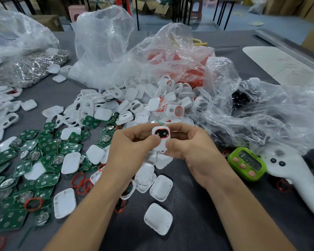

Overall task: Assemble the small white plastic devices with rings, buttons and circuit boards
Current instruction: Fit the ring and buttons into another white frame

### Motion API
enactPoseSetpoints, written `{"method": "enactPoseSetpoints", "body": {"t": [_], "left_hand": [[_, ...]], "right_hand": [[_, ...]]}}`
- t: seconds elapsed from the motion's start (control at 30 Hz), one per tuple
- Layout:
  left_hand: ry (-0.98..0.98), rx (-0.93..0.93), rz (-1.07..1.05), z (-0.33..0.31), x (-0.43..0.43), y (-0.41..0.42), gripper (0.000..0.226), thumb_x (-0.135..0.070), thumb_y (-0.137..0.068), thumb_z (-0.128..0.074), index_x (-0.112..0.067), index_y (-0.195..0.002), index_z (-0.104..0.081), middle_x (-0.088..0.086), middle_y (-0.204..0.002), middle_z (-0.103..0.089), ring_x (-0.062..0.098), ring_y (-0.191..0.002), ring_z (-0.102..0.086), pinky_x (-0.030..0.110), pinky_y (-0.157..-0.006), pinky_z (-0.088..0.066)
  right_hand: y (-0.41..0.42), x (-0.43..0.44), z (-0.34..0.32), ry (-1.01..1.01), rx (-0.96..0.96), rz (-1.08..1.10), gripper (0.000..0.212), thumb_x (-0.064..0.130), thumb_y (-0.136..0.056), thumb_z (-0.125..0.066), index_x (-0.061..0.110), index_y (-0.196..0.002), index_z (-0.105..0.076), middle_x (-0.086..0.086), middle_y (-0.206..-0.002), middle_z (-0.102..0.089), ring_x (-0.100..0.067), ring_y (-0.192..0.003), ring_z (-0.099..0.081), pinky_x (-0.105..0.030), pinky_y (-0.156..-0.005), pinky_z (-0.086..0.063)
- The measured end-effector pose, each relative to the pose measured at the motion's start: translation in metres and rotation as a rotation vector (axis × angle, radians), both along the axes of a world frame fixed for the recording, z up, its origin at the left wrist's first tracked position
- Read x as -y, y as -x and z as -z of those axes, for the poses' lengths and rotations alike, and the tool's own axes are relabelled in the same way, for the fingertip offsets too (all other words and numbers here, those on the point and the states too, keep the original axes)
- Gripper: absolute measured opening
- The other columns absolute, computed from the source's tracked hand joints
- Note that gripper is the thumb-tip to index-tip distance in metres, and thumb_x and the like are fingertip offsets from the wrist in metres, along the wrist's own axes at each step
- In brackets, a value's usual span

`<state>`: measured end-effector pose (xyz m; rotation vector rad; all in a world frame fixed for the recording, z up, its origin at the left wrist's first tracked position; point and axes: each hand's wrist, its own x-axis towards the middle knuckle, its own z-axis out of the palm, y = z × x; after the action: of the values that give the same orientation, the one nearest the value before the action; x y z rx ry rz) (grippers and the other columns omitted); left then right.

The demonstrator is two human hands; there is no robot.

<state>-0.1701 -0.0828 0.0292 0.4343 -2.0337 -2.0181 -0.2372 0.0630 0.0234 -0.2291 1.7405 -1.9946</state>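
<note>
I hold one small white plastic device (160,137) above the table's middle, its oval opening lined with a red ring and filled by a black button. My left hand (129,149) pinches its left side and my right hand (190,144) grips its right side and lower end. Green circuit boards (25,171) with round metal cells lie spread on the left. Loose red rings (81,182) lie beneath my left forearm. White shell halves (116,104) are heaped behind my hands, and white back covers (158,218) lie near my wrists.
Crumpled clear plastic bags (105,48) stand behind and to the right, one holding red parts (194,71). A bag of small metal parts (29,69) sits far left. A green digital timer (246,163) and a white handheld controller (294,176) lie at the right.
</note>
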Motion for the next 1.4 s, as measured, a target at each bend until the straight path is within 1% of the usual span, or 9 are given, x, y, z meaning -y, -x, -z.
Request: {"method": "enactPoseSetpoints", "body": {"t": [0.13,0.27,0.43,0.67,0.8,0.97,1.13,1.23,1.4], "left_hand": [[0.029,-0.003,-0.022,0.0014,0.0010,0.0010,0.027,-0.006,-0.089,-0.075,-0.030,-0.095,-0.084,0.005,-0.085,-0.080,0.016,-0.071,-0.065,0.037,-0.072,-0.056],[0.051,-0.001,-0.065,0.0031,0.0005,0.0028,0.016,-0.011,-0.086,-0.079,-0.026,-0.086,-0.085,-0.004,-0.064,-0.072,0.009,-0.056,-0.056,0.018,-0.053,-0.046],[0.022,-0.012,-0.069,0.0019,-0.0020,0.0028,0.022,-0.003,-0.086,-0.076,-0.024,-0.086,-0.085,0.005,-0.071,-0.076,0.012,-0.058,-0.059,0.020,-0.056,-0.050],[-0.040,0.092,-0.198,0.0044,-0.0017,0.0056,0.014,-0.008,-0.076,-0.077,-0.017,-0.066,-0.081,0.001,-0.048,-0.058,0.008,-0.042,-0.048,0.015,-0.044,-0.039],[-0.132,0.130,-0.137,0.0048,0.0006,0.0065,0.012,-0.010,-0.082,-0.076,-0.017,-0.074,-0.083,0.002,-0.053,-0.060,0.010,-0.047,-0.050,0.020,-0.050,-0.044],[-0.177,0.083,-0.067,0.0051,0.0014,0.0048,0.012,-0.012,-0.089,-0.074,-0.017,-0.092,-0.084,0.001,-0.058,-0.061,0.010,-0.052,-0.052,0.046,-0.074,-0.049],[-0.148,0.057,-0.076,0.0032,0.0013,0.0042,0.013,-0.012,-0.090,-0.073,-0.018,-0.090,-0.084,0.001,-0.059,-0.062,0.009,-0.052,-0.052,0.023,-0.055,-0.046],[-0.108,0.030,-0.057,0.0021,0.0018,0.0024,0.015,-0.010,-0.089,-0.074,-0.021,-0.093,-0.085,0.001,-0.067,-0.070,0.008,-0.056,-0.055,0.029,-0.060,-0.050],[-0.067,-0.046,0.027,-0.0020,-0.0032,-0.0007,0.027,0.002,-0.087,-0.073,-0.019,-0.099,-0.084,0.006,-0.091,-0.081,0.013,-0.081,-0.076,0.022,-0.071,-0.058]], "right_hand": [[0.0015,-0.0005,0.0003,0.047,0.047,0.005,0.033,-0.017,-0.087,-0.061,0.006,-0.106,-0.076,-0.013,-0.096,-0.078,-0.022,-0.086,-0.076,-0.034,-0.073,-0.063],[0.0019,-0.0012,0.0000,0.078,0.029,0.019,0.034,-0.017,-0.087,-0.062,0.009,-0.104,-0.076,-0.015,-0.098,-0.079,-0.023,-0.087,-0.076,-0.032,-0.071,-0.062],[0.0008,-0.0022,0.0002,0.099,-0.015,0.008,0.035,-0.019,-0.085,-0.063,0.010,-0.101,-0.077,-0.015,-0.095,-0.079,-0.025,-0.086,-0.077,-0.032,-0.072,-0.062],[-0.0015,0.0020,0.0011,0.084,0.015,-0.016,0.034,-0.020,-0.082,-0.065,0.006,-0.098,-0.079,-0.011,-0.089,-0.078,-0.021,-0.079,-0.075,-0.032,-0.070,-0.061],[0.0008,0.0011,0.0009,0.133,0.109,-0.024,0.030,-0.016,-0.089,-0.062,0.004,-0.105,-0.076,-0.010,-0.089,-0.077,-0.019,-0.078,-0.075,-0.028,-0.069,-0.061],[0.0014,-0.0012,-0.0006,0.177,0.161,-0.037,0.029,-0.013,-0.092,-0.058,0.001,-0.112,-0.073,-0.008,-0.086,-0.077,-0.015,-0.068,-0.073,-0.026,-0.068,-0.060],[0.0013,-0.0016,-0.0018,0.168,0.158,-0.035,0.028,-0.012,-0.092,-0.059,0.001,-0.112,-0.073,-0.007,-0.085,-0.077,-0.015,-0.069,-0.073,-0.025,-0.067,-0.060],[0.0005,-0.0022,-0.0033,0.154,0.154,-0.031,0.023,-0.005,-0.094,-0.061,0.003,-0.111,-0.074,-0.010,-0.092,-0.079,-0.020,-0.077,-0.076,-0.028,-0.068,-0.061],[-0.0002,-0.0016,-0.0029,0.067,0.049,0.069,0.018,-0.005,-0.090,-0.067,0.007,-0.097,-0.078,-0.011,-0.091,-0.079,-0.020,-0.078,-0.076,-0.028,-0.065,-0.061]]}}
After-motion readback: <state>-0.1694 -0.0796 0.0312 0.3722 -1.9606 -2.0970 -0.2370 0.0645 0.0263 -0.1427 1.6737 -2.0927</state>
